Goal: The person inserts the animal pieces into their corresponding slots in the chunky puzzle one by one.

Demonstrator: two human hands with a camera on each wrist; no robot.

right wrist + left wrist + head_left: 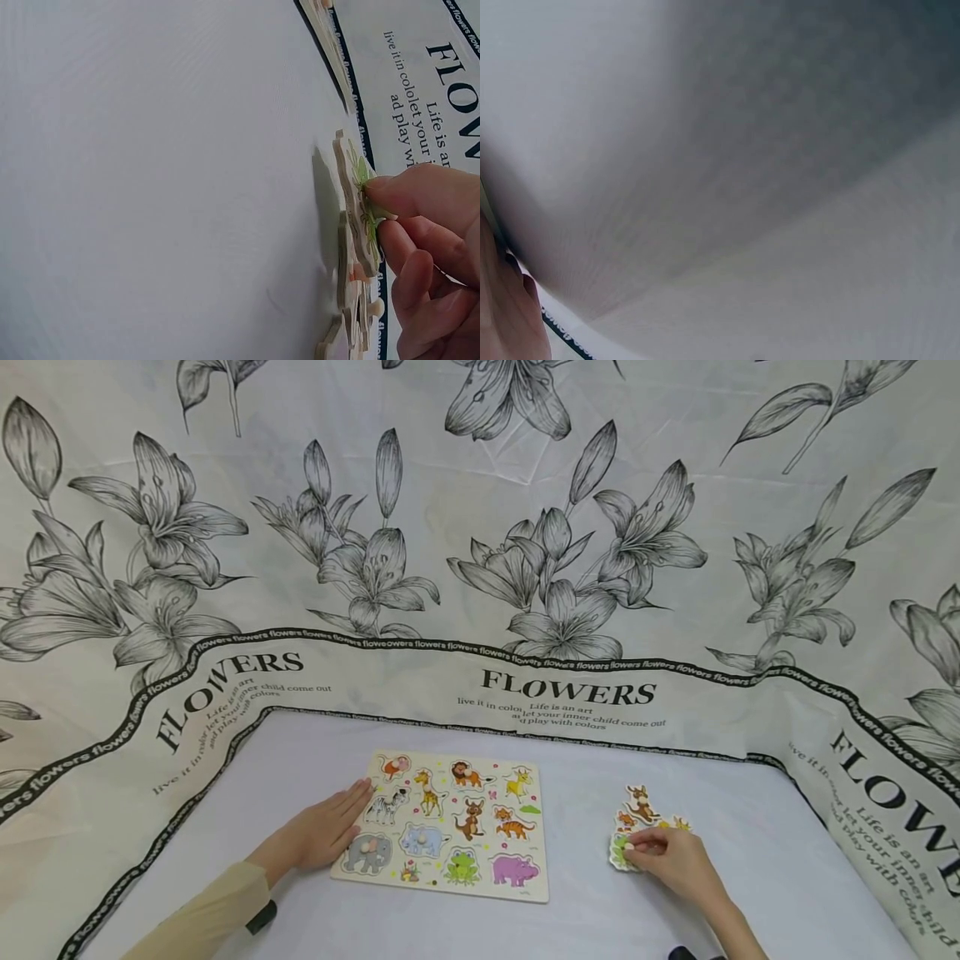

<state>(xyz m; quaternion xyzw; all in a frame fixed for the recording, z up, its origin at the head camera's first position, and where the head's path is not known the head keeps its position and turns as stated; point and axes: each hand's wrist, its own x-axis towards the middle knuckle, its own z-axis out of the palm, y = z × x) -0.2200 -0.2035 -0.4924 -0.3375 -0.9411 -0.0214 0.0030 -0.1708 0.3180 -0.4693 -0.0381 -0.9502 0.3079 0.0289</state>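
Note:
My right hand [671, 860] pinches the small knob of a green frog puzzle piece [618, 853] between thumb and fingertip. In the right wrist view, the frog piece [355, 169] is tilted beside other wooden pieces, its shadow on the cloth. A kangaroo piece [641, 806] and an orange animal piece [625, 820] lie just behind it, with a yellow piece [680, 823] partly hidden by the hand. With fingers straight, my left hand [318, 827] rests on the left edge of the wooden animal puzzle board [427, 762]. Only part of the left hand [510, 319] shows in its wrist view.
A white cloth [585, 902] covers the table. Behind it and at both sides hangs a flower-printed curtain [420, 685] with a black lettered border. Dark objects [262, 918] show near both wrists. On the board are a grey elephant [367, 856] and a blue rhino [422, 841] with knobs.

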